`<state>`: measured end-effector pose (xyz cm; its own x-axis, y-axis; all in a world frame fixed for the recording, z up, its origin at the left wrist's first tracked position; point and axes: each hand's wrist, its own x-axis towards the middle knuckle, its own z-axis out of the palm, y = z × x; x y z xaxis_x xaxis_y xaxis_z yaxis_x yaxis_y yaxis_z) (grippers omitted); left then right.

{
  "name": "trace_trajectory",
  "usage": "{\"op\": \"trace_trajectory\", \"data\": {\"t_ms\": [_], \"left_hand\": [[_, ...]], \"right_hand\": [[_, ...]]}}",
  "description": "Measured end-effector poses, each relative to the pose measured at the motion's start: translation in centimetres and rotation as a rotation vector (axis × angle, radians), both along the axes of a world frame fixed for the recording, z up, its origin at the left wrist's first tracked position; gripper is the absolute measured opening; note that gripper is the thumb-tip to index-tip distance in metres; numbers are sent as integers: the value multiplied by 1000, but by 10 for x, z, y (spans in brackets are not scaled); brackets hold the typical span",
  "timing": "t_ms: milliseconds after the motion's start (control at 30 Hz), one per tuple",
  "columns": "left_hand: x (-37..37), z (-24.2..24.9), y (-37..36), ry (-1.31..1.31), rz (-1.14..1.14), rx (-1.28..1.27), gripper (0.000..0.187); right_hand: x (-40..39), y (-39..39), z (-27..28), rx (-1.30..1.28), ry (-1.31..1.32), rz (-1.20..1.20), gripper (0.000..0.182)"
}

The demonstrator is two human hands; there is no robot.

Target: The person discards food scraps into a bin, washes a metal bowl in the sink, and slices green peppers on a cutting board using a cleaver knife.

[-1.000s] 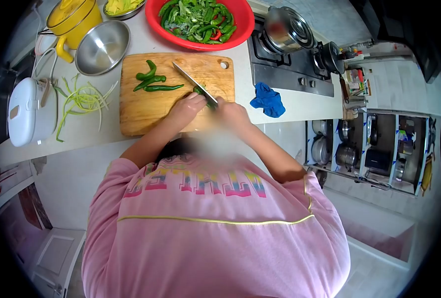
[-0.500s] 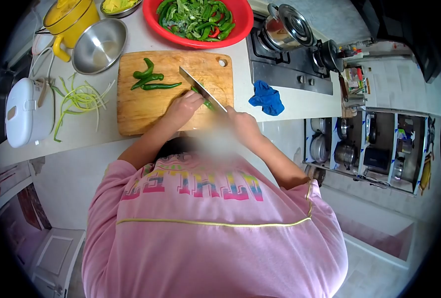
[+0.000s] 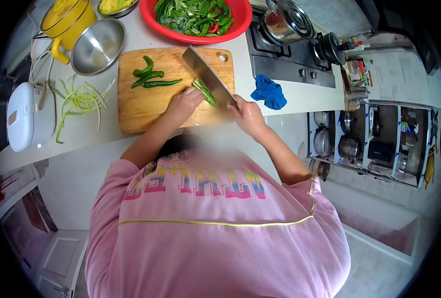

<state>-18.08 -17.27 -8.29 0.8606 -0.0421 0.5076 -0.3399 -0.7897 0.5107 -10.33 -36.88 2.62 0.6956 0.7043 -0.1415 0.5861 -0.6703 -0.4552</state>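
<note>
A green chili pepper (image 3: 205, 93), with a pale cut face showing, lies on the wooden cutting board (image 3: 131, 111). The closed fingers of my left hand (image 3: 185, 105) hold it at its near left side. My right hand (image 3: 247, 116) is wrapped round the handle of a cleaver (image 3: 209, 74). Its broad blade slants up and left across the board, just right of the pepper and showing its flat side. Several whole green peppers (image 3: 162, 83) rest on the board's left half.
A red basin (image 3: 148, 22) of cut peppers stands behind the board. A steel bowl (image 3: 99, 47), pale green strips (image 3: 81, 102) and a white appliance (image 3: 29, 116) are on the left. To the right are a blue cloth (image 3: 269, 93) and a stove (image 3: 300, 75) with a lidded pot (image 3: 280, 27).
The cleaver has shifted right, off the pepper, and its blade has tilted to show more of its flat side. More of the pepper and its cut face now shows.
</note>
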Motion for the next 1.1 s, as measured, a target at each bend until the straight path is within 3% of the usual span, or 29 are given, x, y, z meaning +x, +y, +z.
{"op": "trace_trajectory", "data": {"t_ms": [233,333,533,667,800,900,1100], "left_hand": [[2,-10,0,-1,9,17,21],[1,-8,-1,21,25,26,21],[5,-8,1,-43,-4,28,20],[0,-4,-1,-43,-4,55,20],[-1,-7,-2,-67,25,74,17],[-3,-5,-1,-20,1,94,16],[-5,-3,-4,-16,17,137,15]], "right_hand": [[-11,-9,0,-163,34,41,24],[-6,1,0,-183,5,105,13],[1,33,-30,-143,-75,132,13],[2,9,-37,129,-20,47,16],[-10,-9,-19,264,20,-187,19],[-12,-18,4,200,59,-177,18],[-15,-33,-11,22,44,-33,15]]}}
